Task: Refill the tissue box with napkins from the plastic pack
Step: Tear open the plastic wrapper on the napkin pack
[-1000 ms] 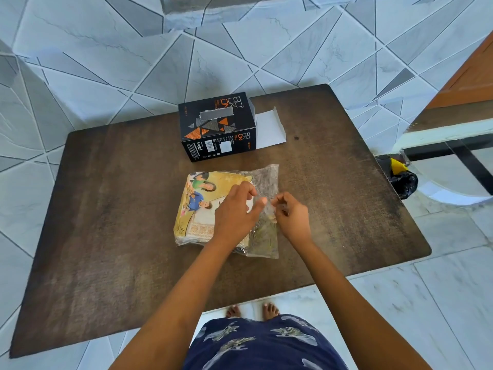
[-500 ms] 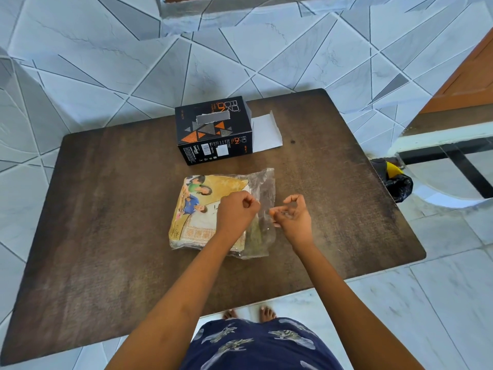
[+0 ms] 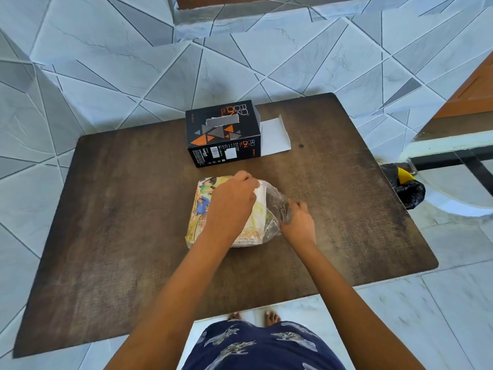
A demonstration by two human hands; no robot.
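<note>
Two hands hold the plastic pack point(image 3: 200, 209) at the middle of the surface point(image 3: 120, 236): the left hand point(image 3: 234, 201) grips its top, the right hand point(image 3: 297, 222) pinches its clear end. The tissue box point(image 3: 222, 132) sits by the far edge.

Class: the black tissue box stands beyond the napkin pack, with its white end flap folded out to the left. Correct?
Not quite. The head view shows the tissue box beyond the napkin pack, but its white end flap is folded out to the right, not the left.
</note>
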